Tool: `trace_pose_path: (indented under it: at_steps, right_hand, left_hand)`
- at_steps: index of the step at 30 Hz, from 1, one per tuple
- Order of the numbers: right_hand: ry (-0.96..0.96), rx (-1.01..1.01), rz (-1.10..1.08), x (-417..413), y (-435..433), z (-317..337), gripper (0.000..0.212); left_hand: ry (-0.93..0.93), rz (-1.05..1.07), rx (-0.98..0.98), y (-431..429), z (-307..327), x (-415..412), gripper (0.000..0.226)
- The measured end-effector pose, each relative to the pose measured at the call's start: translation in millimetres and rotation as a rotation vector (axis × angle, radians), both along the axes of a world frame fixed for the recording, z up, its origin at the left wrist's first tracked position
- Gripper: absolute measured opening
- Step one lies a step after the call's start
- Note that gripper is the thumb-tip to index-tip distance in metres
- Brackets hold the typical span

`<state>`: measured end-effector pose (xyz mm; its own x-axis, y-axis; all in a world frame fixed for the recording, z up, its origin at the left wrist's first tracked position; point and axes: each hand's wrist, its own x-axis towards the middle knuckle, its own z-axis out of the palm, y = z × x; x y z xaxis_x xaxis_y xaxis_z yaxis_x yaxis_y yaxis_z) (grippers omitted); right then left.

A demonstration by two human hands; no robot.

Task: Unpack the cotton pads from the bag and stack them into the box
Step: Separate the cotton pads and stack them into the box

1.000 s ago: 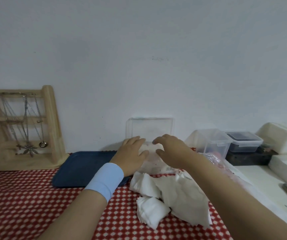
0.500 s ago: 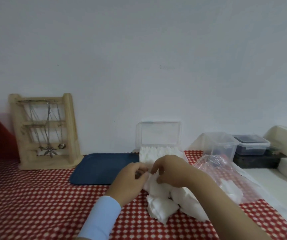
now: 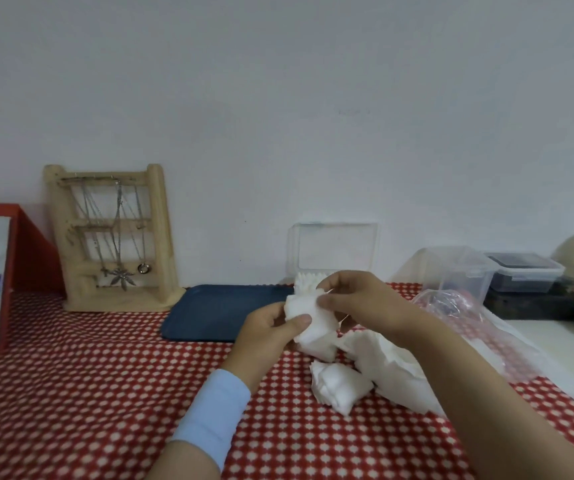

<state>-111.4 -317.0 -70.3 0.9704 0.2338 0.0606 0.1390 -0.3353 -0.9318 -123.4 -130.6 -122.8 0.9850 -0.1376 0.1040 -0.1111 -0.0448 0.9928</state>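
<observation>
A second ago I had both hands up at the box [image 3: 336, 249], pressing into it. Since then they have come back toward me and lifted a wad of pads [image 3: 308, 313] off the heap. The wad is now held in the air just in front of the box.

My left hand [image 3: 268, 332] grips the wad from below, thumb across its near face and fingers curled behind. My right hand [image 3: 361, 303] pinches its upper edge with bent fingertips. Both are closed on the same wad, and I judge they are squaring it up or peeling it apart, though the blur hides which.

The box stands with its clear lid up and a row of pads already showing inside, so the task looks partly done. More pads [image 3: 341, 391] lie loose on the cloth nearer me than the box. The bag [image 3: 452, 306] slumps to the right of the box, with pale shapes inside that may be more pads.

The table wears a red cloth [image 3: 88, 393] with white dots. A blue tray [image 3: 223, 311] lies just left of the box, and a wooden necklace stand [image 3: 112, 237] is farther left. Two plastic tubs [image 3: 458, 271] sit right of the box. Behind the box is a plain white wall [image 3: 278, 98].
</observation>
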Motion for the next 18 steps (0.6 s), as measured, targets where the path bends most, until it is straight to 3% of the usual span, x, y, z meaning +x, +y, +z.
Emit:
trace_pose_path:
  at_steps: [4, 10, 13, 15, 18]
  right_hand:
    - [0.101, 0.053, 0.105, -6, 2, -1, 0.021]
    - [0.048, -0.05, 0.091, -6, 8, -9, 0.019]
    - [-0.206, -0.244, 0.009, -5, 15, -11, 0.04]
    - [-0.409, -0.382, 0.051, -6, 16, -10, 0.043]
    - [-0.372, -0.539, 0.219, -11, 22, -7, 0.037]
  left_hand:
    - [0.063, -0.019, -0.043, 8, -3, -4, 0.013]
    - [0.157, -0.037, -0.161, 15, -9, -15, 0.023]
    - [0.191, -0.021, -0.186, 19, -11, -20, 0.022]
    - [0.215, -0.017, -0.214, 19, -10, -22, 0.024]
    - [0.283, -0.019, -0.316, 18, -6, -22, 0.038]
